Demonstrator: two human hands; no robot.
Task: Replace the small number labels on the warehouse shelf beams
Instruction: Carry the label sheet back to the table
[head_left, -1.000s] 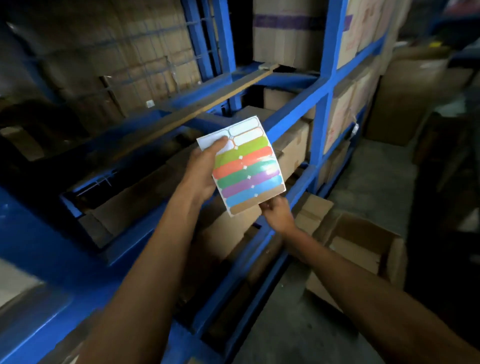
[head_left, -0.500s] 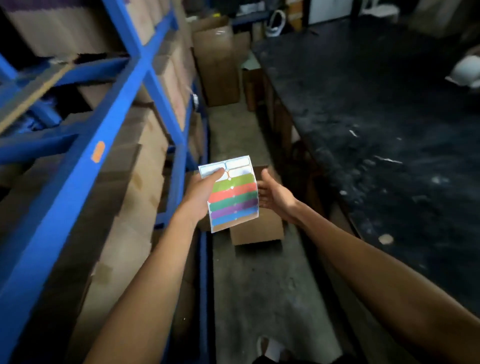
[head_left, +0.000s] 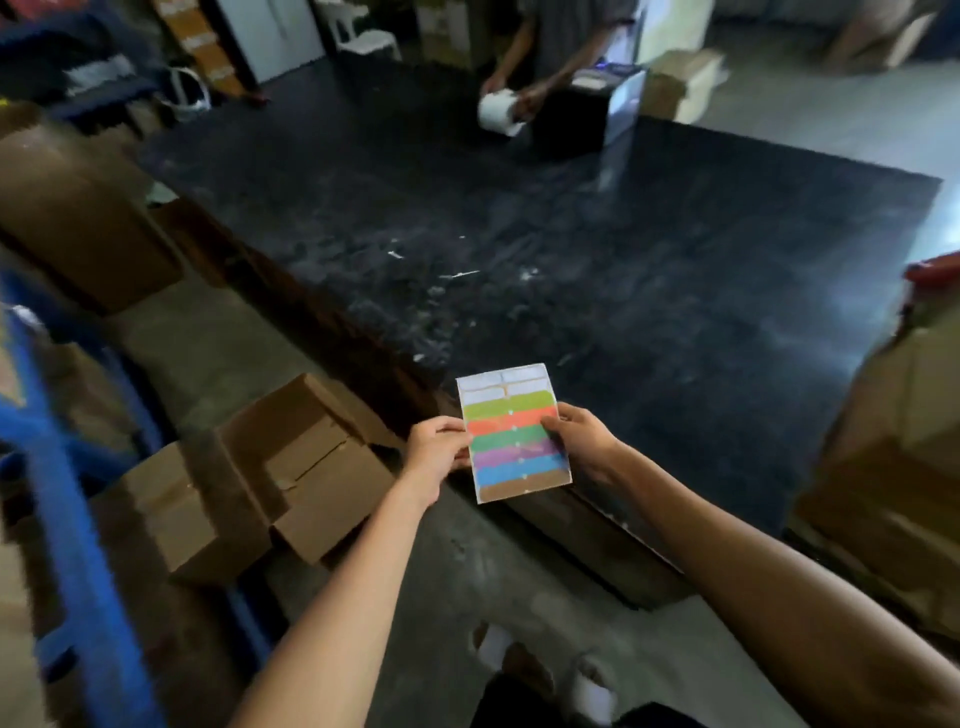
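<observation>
I hold a sheet of coloured labels (head_left: 514, 434) in front of me, over the near edge of a big black table (head_left: 597, 249). The sheet has white strips at the top, then green, orange, green, purple, blue and brown strips. My left hand (head_left: 436, 447) pinches its left edge. My right hand (head_left: 579, 439) grips its right edge, thumb on the orange strip. The blue shelf frame (head_left: 67, 519) shows only as a blur at the far left; no beam label is visible.
Open cardboard boxes (head_left: 249, 493) lie on the concrete floor at my left. More boxes (head_left: 893, 467) stand at the right edge. Across the table another person (head_left: 561, 47) handles a white roll (head_left: 496, 111) beside a black device (head_left: 571, 122).
My view has swung right, away from the blue shelves to the black table. The sheet came along, and my right hand has closed on its right edge.
</observation>
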